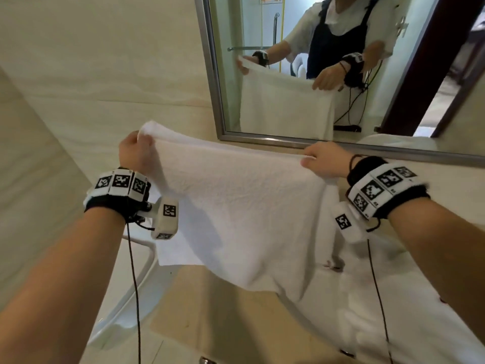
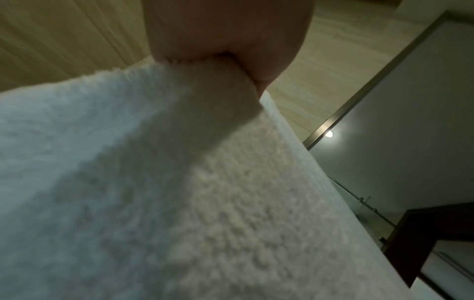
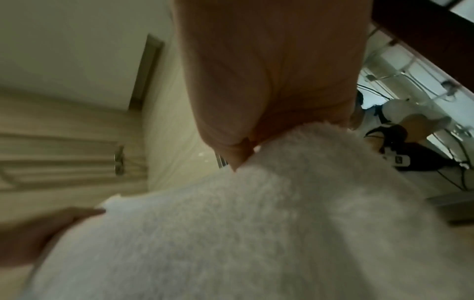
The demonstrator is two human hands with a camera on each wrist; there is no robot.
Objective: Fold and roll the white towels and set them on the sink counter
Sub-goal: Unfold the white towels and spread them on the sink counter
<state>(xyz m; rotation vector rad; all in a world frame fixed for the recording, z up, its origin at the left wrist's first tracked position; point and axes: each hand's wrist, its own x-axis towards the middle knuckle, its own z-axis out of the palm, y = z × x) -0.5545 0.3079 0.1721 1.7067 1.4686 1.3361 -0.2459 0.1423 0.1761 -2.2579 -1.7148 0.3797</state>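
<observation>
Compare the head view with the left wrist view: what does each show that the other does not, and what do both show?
Only the head view shows the right hand pinching the other top corner, the hanging lower edge, the beige stone sink counter and the person's mirror reflection. Only the left wrist view shows the terry loops close up and a reflected lamp glare. Both show the left hand pinching the white terry towel and the metal-framed wall mirror.
</observation>
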